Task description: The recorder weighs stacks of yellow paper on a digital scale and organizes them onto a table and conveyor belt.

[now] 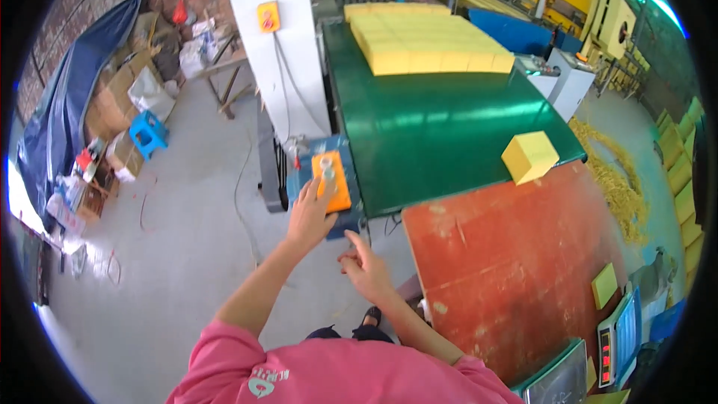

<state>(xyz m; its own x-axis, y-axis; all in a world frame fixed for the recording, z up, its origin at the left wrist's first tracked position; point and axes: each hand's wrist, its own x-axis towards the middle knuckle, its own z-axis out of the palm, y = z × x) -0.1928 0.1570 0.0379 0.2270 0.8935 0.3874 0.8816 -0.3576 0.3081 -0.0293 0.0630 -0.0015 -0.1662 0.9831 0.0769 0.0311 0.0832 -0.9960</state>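
My left hand (308, 217) reaches over an orange push-button control box (338, 193), its fingers stretched out at the buttons. It grips nothing. The box sits on a blue metal part beside the green conveyor belt (441, 116). Nearer to me, my right hand (368, 269) hovers below the control box with its index finger extended and the others partly bent. Nothing shows in it. On the belt's far part lies a wide block of yellow pieces (430, 41) set side by side in rows. A single yellow block (531, 155) rests at the belt's near right corner.
A worn red tabletop (508, 262) adjoins the belt's near end. At its right stands a scale with a lit red display (607, 355). A white column (280, 52) rises behind the control box. To the left are a blue stool (148, 135) and cardboard boxes (123, 93).
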